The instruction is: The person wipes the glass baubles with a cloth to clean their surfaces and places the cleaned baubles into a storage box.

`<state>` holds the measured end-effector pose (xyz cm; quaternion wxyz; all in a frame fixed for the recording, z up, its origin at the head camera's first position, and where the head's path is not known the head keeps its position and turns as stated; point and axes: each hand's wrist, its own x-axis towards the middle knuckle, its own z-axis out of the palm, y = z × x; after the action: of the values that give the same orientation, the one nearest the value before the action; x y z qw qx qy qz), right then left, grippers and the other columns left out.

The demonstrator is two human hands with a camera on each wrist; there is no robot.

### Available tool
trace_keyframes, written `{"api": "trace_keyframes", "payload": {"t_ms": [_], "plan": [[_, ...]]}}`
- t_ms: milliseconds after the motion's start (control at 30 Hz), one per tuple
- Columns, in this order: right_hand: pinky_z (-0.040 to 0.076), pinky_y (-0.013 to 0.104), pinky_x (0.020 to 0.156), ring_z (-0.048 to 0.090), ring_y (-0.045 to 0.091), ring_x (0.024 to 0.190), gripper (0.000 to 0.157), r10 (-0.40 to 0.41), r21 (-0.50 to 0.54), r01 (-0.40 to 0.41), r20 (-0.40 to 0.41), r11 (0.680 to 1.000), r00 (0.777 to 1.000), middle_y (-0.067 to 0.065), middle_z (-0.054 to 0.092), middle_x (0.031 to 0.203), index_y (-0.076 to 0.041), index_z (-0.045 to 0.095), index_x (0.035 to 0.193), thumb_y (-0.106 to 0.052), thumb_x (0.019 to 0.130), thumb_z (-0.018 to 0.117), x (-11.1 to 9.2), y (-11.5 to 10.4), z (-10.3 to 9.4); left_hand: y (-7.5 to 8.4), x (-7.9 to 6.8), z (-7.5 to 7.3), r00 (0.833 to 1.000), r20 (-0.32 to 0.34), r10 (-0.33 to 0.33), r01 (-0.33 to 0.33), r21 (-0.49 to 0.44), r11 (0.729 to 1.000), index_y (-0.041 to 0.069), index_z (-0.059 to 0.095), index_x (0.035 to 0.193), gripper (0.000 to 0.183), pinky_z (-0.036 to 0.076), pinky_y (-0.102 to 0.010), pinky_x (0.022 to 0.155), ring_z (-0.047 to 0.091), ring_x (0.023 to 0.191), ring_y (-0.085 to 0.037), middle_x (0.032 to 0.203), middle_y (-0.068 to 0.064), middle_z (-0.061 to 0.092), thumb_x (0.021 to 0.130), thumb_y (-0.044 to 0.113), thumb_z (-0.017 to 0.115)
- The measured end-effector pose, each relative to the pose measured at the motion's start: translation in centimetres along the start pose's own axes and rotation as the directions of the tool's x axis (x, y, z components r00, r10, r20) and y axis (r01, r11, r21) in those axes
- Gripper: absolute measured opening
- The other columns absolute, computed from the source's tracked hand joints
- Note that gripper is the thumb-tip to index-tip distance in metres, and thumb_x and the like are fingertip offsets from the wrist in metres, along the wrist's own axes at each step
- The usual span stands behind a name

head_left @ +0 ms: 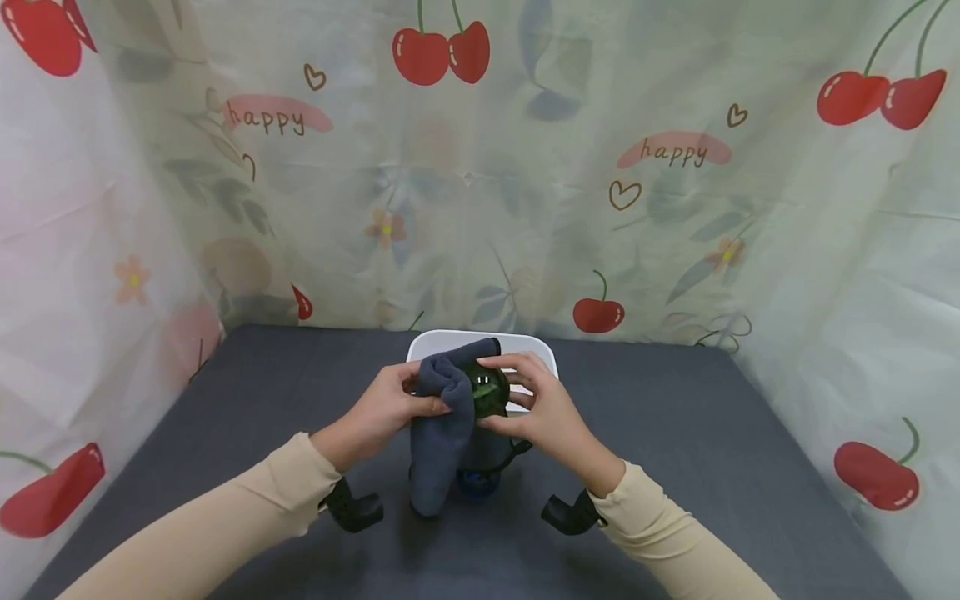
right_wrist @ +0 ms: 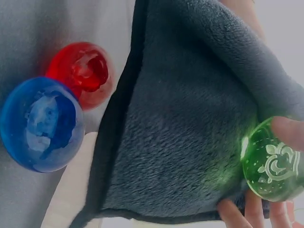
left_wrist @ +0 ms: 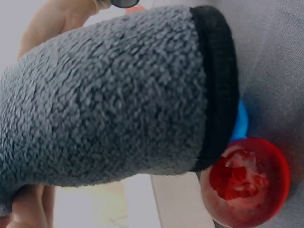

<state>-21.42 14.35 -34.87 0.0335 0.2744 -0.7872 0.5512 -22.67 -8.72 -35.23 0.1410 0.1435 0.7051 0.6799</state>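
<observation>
My left hand (head_left: 375, 412) grips a dark grey plush cloth (head_left: 442, 450) with a black border, which hangs down in folds toward the table. Held between the thumb and fingers of my right hand (head_left: 547, 404) is a clear green ball (head_left: 489, 389), its left side against the cloth. A white pattern shows inside or on the green ball (right_wrist: 278, 166) in the right wrist view. Below the cloth, a see-through blue ball (right_wrist: 40, 124) and a red one (right_wrist: 78, 73) sit side by side on the table. In the head view the cloth hides the red ball.
Behind the hands stands a white rectangular tub (head_left: 525, 343) on the dark grey table (head_left: 660, 425). Curtains (head_left: 480, 208) printed with cherries and leaves close off the back and both sides. Black wrist devices (head_left: 573, 512) hang below both sleeves.
</observation>
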Motion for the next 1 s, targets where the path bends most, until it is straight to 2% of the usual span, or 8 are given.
{"api": "trace_keyframes", "payload": {"t_ms": [167, 400, 567, 667, 800, 900, 1000], "plan": [[0.052, 0.040, 0.094, 0.048, 0.024, 0.113, 0.065, -0.048, -0.110, 0.049, 0.009, 0.993, 0.999, 0.008, 0.047, 0.124, -0.016, 0.061, 0.131, 0.005, 0.072, 0.079, 0.08, -0.01, 0.28, 0.18, 0.13, 0.21, 0.999, 0.025, -0.035, 0.035, 0.013, 0.999, -0.003, 0.054, 0.130, 0.051, 0.055, -0.035, 0.082, 0.063, 0.096, -0.018, 0.118, -0.016, 0.060, 0.084, 0.010, 0.074], [0.053, 0.032, 0.091, 0.055, 0.025, 0.111, 0.068, -0.029, -0.084, 0.025, -0.046, 0.996, 0.999, 0.008, 0.053, 0.125, -0.010, 0.055, 0.127, 0.003, 0.067, 0.085, 0.04, -0.10, 0.26, -0.18, 0.00, -0.12, 0.999, -0.037, 0.014, -0.014, 0.001, 1.000, -0.008, 0.060, 0.116, 0.035, 0.055, -0.031, 0.076, 0.063, 0.087, -0.015, 0.103, -0.006, 0.064, 0.084, -0.001, 0.070], [0.049, 0.037, 0.099, 0.053, 0.021, 0.109, 0.065, -0.067, -0.142, 0.064, -0.020, 0.988, 0.998, 0.008, 0.052, 0.119, -0.014, 0.059, 0.129, 0.005, 0.070, 0.082, 0.11, 0.01, 0.51, 0.00, -0.05, -0.04, 1.000, 0.010, -0.024, 0.024, 0.019, 1.000, -0.004, 0.054, 0.129, 0.052, 0.055, -0.035, 0.082, 0.063, 0.096, -0.018, 0.119, -0.015, 0.060, 0.083, 0.010, 0.075], [0.049, 0.039, 0.098, 0.051, 0.021, 0.107, 0.066, -0.045, -0.125, 0.045, 0.001, 0.991, 0.999, 0.008, 0.048, 0.116, -0.017, 0.059, 0.131, 0.006, 0.072, 0.079, 0.12, 0.07, 0.76, 0.01, -0.04, 0.12, 0.999, 0.024, -0.041, 0.040, 0.038, 0.998, -0.001, 0.051, 0.135, 0.060, 0.055, -0.037, 0.085, 0.062, 0.099, -0.020, 0.125, -0.018, 0.057, 0.083, 0.016, 0.077], [0.053, 0.038, 0.093, 0.050, 0.022, 0.110, 0.067, -0.017, -0.086, 0.017, -0.007, 0.996, 1.000, 0.008, 0.047, 0.120, -0.020, 0.059, 0.133, 0.005, 0.073, 0.079, 0.06, 0.03, 0.78, -0.13, -0.10, 0.21, 1.000, -0.017, -0.012, 0.012, 0.026, 1.000, -0.004, 0.057, 0.128, 0.050, 0.055, -0.034, 0.083, 0.062, 0.097, -0.018, 0.119, -0.016, 0.060, 0.083, 0.009, 0.075], [0.053, 0.038, 0.092, 0.050, 0.023, 0.113, 0.068, -0.025, -0.113, 0.023, -0.013, 0.993, 1.000, 0.007, 0.047, 0.122, -0.020, 0.059, 0.134, 0.002, 0.073, 0.081, 0.04, 0.00, 0.59, -0.20, -0.05, 0.26, 0.999, -0.037, 0.009, -0.008, 0.011, 1.000, -0.006, 0.059, 0.122, 0.043, 0.055, -0.032, 0.081, 0.062, 0.095, -0.017, 0.115, -0.014, 0.062, 0.083, 0.003, 0.074], [0.052, 0.040, 0.093, 0.050, 0.022, 0.112, 0.068, -0.036, -0.174, 0.034, -0.004, 0.984, 0.999, 0.006, 0.048, 0.123, -0.022, 0.059, 0.134, 0.000, 0.073, 0.081, 0.09, -0.03, 0.41, -0.13, 0.06, 0.34, 1.000, -0.025, 0.000, 0.001, 0.020, 1.000, -0.003, 0.059, 0.124, 0.045, 0.055, -0.033, 0.081, 0.063, 0.095, -0.017, 0.116, -0.013, 0.062, 0.083, 0.007, 0.075]]}}
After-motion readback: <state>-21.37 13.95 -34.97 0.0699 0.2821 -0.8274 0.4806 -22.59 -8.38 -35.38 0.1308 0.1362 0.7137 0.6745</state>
